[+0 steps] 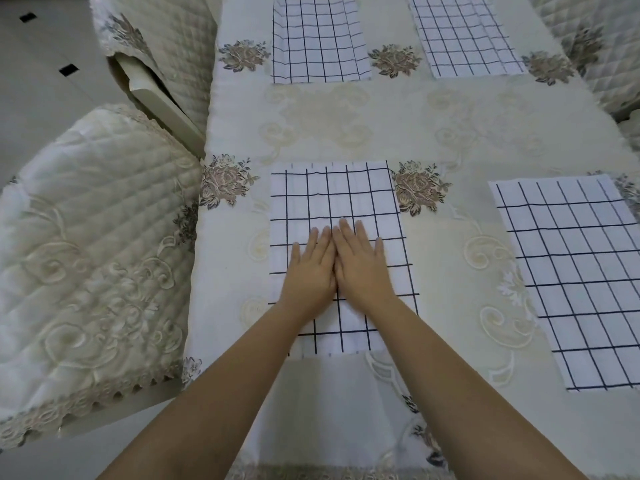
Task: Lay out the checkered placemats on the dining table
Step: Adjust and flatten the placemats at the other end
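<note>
The left hand (308,271) and right hand (362,263) are pressing flat, fingers straight, on a white dark-checked cloth placemat (332,199) on the cream flowered table (433,133). A second placemat (581,271) is lying right of it, a third placemat (318,39) and fourth placemat (464,36) beyond.

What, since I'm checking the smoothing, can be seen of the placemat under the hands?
The near-left placemat is white cloth with a thin dark grid, rectangular, lying flat on the tablecloth with faint lengthwise creases. The left hand and right hand rest on its middle, fingers straight, side by side and touching.
</note>
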Demonstrator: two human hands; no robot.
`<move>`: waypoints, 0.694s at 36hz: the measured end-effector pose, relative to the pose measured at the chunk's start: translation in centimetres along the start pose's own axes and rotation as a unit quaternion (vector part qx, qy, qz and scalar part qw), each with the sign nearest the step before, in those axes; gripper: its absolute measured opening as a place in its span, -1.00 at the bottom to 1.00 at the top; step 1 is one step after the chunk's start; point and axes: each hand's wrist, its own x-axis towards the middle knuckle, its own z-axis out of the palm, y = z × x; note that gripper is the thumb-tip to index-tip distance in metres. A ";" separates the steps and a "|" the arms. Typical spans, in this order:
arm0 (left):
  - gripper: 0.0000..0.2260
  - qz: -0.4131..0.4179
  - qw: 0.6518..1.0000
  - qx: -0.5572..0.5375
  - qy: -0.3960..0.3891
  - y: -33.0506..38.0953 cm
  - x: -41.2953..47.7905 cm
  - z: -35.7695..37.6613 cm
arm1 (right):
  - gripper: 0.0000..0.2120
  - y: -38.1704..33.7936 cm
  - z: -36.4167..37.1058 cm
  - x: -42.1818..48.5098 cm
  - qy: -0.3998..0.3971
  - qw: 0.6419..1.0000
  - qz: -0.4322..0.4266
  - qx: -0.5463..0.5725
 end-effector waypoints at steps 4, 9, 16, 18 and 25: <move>-0.51 0.004 0.999 0.030 0.027 -0.8 0.5 0.1 | -0.34 0.9 0.6 0.6 -0.009 1.000 0.003 -0.002; -0.52 -0.059 0.995 0.068 0.047 -3.2 0.9 -1.1 | -0.31 5.4 -0.1 -0.1 0.004 0.999 0.048 -0.023; -0.41 -0.093 0.994 0.045 0.027 -6.5 2.2 -1.9 | -0.30 8.4 -1.2 0.3 0.018 0.993 0.111 -0.025; -0.39 -0.088 0.995 0.036 0.042 -6.6 2.5 -2.1 | -0.33 8.1 -1.3 0.6 0.053 0.992 0.116 0.003; -0.64 0.001 0.989 0.030 0.142 -3.9 5.2 -2.9 | -0.56 3.9 -2.3 5.5 0.124 0.987 0.095 0.029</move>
